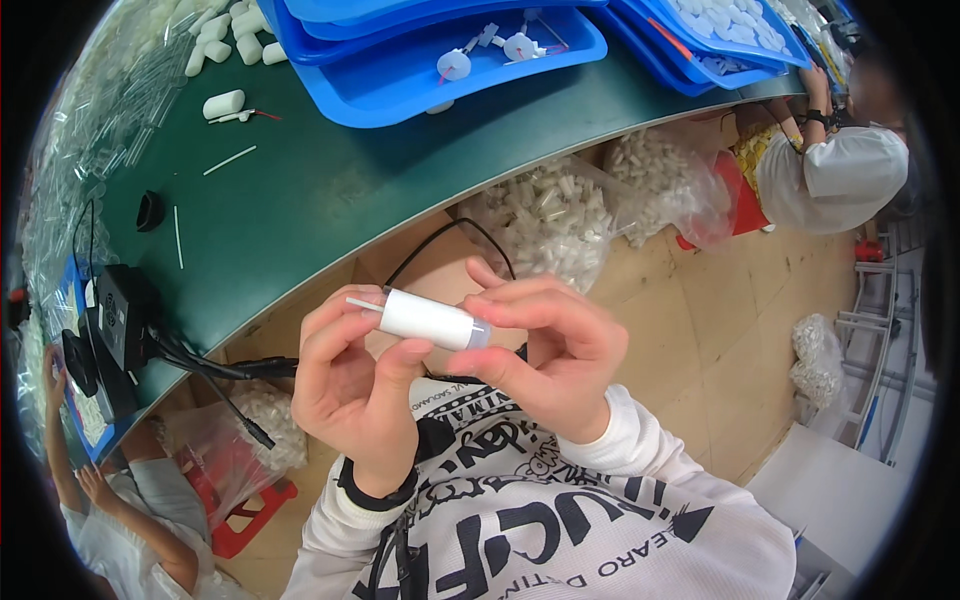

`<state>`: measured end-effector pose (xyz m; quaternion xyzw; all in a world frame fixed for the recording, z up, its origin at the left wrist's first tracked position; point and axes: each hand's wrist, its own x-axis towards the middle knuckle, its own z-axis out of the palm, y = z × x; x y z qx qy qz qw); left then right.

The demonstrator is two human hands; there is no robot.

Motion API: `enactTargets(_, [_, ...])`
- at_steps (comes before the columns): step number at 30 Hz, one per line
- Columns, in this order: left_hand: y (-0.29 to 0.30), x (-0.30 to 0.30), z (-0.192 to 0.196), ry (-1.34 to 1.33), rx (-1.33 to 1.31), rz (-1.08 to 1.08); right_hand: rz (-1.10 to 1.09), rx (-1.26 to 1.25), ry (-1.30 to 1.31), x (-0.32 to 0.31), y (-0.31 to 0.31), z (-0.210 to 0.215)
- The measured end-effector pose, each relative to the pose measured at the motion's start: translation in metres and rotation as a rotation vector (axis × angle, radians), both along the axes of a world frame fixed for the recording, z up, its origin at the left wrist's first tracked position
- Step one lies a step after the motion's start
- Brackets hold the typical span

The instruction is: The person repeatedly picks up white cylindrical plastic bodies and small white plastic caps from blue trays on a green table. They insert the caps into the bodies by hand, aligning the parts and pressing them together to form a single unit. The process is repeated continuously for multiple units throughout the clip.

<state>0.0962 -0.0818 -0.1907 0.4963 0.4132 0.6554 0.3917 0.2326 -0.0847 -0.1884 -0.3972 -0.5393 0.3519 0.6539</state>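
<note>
Between my two hands, in front of my chest, is a white plastic cylinder point(427, 319). A thin straw-like tube point(364, 304) sticks out of its left end. At the right end sits a translucent cap point(479, 334). My left hand point(350, 365) is closed around the tube end, fingers behind and thumb below. My right hand point(555, 345) pinches the capped end between thumb and fingers. On the green table point(330, 190) beyond lie another white cylinder point(223, 105), a small white part with a red tip point(240, 117), and thin white tubes point(230, 160).
Blue trays point(450, 90) with small white parts stand at the table's edge. A black power adapter point(122, 315) with cables sits at left, near clear tubes point(150, 125). Bags of white parts point(560, 215) lie below the table. Other people work at right point(830, 175) and lower left point(150, 530).
</note>
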Motion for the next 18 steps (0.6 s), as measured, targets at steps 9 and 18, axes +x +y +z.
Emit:
enactTargets(9, [0.005, -0.005, -0.003, 0.082, -0.018, -0.070, 0.014, -0.064, 0.066, 0.000, -0.002, -0.005])
enactTargets(18, [0.014, -0.014, -0.001, 0.105, 0.149, -0.009, 0.238, -0.442, 0.320, -0.002, 0.001, 0.012])
